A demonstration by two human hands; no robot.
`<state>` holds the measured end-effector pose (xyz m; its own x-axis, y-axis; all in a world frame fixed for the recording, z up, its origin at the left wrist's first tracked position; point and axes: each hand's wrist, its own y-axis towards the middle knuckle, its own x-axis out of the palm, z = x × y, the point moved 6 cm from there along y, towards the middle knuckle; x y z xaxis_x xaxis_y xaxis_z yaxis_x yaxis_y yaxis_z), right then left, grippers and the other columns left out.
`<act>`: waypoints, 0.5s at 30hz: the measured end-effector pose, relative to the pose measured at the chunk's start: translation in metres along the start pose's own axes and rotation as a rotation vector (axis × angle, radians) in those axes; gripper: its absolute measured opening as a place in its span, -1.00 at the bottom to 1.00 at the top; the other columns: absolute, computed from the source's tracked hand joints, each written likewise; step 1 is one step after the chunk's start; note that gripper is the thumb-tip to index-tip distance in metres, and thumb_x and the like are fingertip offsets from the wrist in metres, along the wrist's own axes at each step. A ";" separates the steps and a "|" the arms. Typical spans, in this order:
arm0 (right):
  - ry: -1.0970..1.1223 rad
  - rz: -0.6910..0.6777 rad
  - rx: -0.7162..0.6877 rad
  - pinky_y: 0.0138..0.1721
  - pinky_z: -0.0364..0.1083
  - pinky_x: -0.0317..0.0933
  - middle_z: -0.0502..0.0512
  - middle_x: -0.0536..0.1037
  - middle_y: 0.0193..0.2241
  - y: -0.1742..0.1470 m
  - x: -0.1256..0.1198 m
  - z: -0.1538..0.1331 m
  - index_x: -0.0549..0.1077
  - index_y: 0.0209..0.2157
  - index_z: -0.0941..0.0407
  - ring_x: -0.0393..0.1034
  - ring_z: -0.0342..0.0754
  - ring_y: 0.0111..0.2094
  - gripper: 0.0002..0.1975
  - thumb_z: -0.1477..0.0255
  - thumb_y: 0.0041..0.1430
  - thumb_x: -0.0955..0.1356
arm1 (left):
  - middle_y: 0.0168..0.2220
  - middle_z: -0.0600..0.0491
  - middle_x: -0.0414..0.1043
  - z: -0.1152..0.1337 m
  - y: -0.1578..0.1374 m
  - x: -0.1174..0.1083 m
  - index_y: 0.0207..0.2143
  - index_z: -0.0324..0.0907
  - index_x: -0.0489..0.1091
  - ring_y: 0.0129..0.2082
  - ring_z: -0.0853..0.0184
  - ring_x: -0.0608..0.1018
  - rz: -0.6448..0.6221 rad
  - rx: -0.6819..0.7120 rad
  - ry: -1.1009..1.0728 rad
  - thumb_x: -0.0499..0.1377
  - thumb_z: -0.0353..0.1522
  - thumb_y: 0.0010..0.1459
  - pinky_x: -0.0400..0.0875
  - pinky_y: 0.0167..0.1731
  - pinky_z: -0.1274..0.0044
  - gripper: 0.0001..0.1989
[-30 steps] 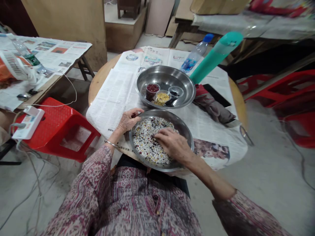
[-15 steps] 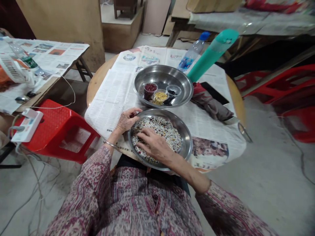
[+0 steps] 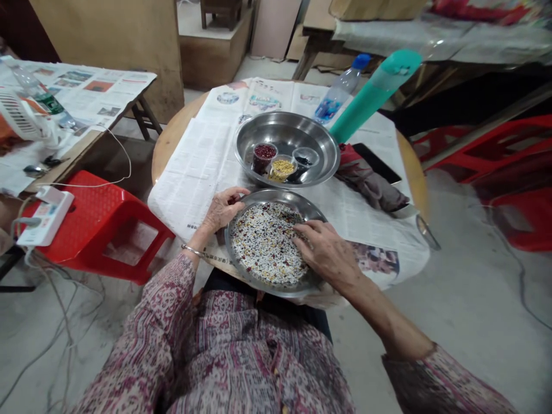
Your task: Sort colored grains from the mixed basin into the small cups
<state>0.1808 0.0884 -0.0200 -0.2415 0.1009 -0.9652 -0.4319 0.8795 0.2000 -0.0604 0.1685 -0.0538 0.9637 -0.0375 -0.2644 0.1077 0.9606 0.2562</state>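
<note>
The near metal basin (image 3: 284, 290) holds mixed grains (image 3: 267, 241), mostly white with red, yellow and black ones among them. With thumb and fingers, my left hand (image 3: 225, 207) grips the basin's left rim. Inside on the right, my right hand (image 3: 325, 250) has its fingers apart and bent, tips touching the edge of the grains. A larger metal basin (image 3: 321, 123) stands just behind. In it are a cup of red beans (image 3: 264, 151), a cup of yellow beans (image 3: 283, 167) and a clear cup with dark grains (image 3: 305, 156).
Newspaper (image 3: 185, 155) covers the round table (image 3: 166, 144). A plastic bottle (image 3: 340, 92), a tall green container (image 3: 375, 95), a dark cloth (image 3: 373, 181) and a phone (image 3: 375, 162) lie or stand behind and right. On the left are a red stool (image 3: 103, 224) with a power strip (image 3: 45, 218) and a fan (image 3: 21, 118).
My right hand has moved right across the basin, from the left-middle of the grains to their right edge, uncovering the grains. My left hand stays at the rim.
</note>
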 end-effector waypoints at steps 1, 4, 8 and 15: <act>-0.017 -0.006 0.027 -0.11 0.13 0.38 0.25 0.52 -0.13 -0.001 0.001 -0.001 0.49 -0.09 0.08 0.39 0.17 -0.08 -0.78 0.35 0.31 0.28 | -0.54 0.22 0.20 0.000 0.000 0.000 -0.19 -0.13 0.51 -0.52 0.47 0.25 -0.001 -0.001 0.000 0.19 -0.53 0.03 0.16 -0.47 0.60 -0.72; 0.050 -0.059 0.018 -0.10 0.12 0.40 0.24 0.50 -0.15 -0.006 0.007 -0.019 0.45 -0.02 0.09 0.42 0.16 -0.10 -0.73 0.32 0.30 0.30 | -0.54 0.23 0.19 0.000 0.000 0.000 -0.19 -0.14 0.52 -0.52 0.48 0.24 -0.010 -0.018 -0.009 0.19 -0.55 0.02 0.17 -0.45 0.59 -0.71; 0.291 -0.105 -0.077 -0.08 0.08 0.43 0.19 0.47 -0.13 -0.009 0.015 -0.056 0.42 0.02 0.05 0.46 0.07 -0.13 -0.74 0.39 0.31 0.28 | -0.53 0.22 0.17 0.002 0.000 0.001 -0.19 -0.16 0.52 -0.52 0.49 0.24 -0.013 -0.043 -0.031 0.19 -0.59 0.01 0.16 -0.45 0.57 -0.69; 0.555 -0.050 -0.193 0.01 0.11 0.40 0.19 0.48 -0.05 0.005 0.005 -0.080 0.45 -0.05 0.05 0.44 0.04 -0.01 -0.76 0.52 0.30 0.27 | -0.53 0.22 0.18 0.003 0.000 0.000 -0.21 -0.14 0.51 -0.52 0.48 0.25 -0.008 -0.024 -0.023 0.19 -0.56 0.00 0.17 -0.46 0.57 -0.71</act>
<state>0.1080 0.0563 -0.0098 -0.6133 -0.2425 -0.7517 -0.5919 0.7713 0.2341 -0.0595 0.1680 -0.0511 0.9682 -0.0513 -0.2448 0.1098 0.9665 0.2319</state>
